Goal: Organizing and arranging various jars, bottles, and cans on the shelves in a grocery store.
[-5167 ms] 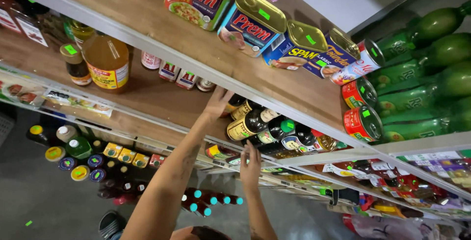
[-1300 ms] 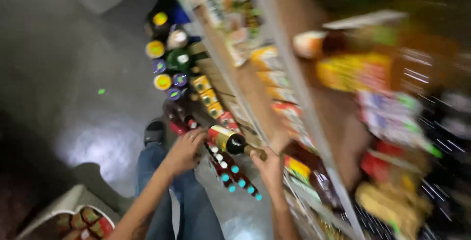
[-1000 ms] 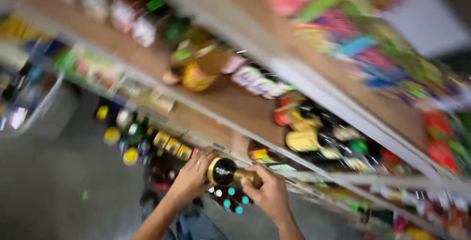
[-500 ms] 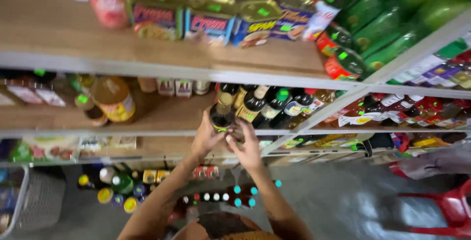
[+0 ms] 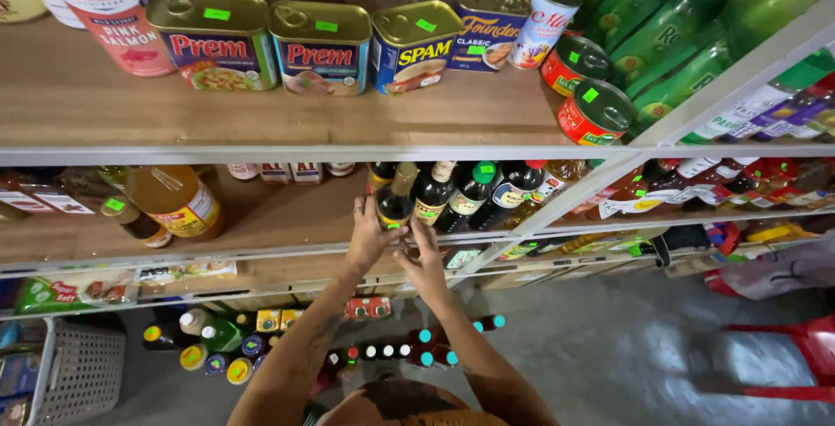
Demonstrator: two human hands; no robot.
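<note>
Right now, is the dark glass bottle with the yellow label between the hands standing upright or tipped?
Upright: the dark glass bottle with the yellow label stands on the wooden middle shelf, left hand and right hand against it.

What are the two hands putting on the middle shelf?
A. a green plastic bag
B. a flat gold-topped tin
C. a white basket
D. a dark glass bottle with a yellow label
D: both the left hand and the right hand are around the dark glass bottle with a yellow label at the edge of the wooden middle shelf.
</note>
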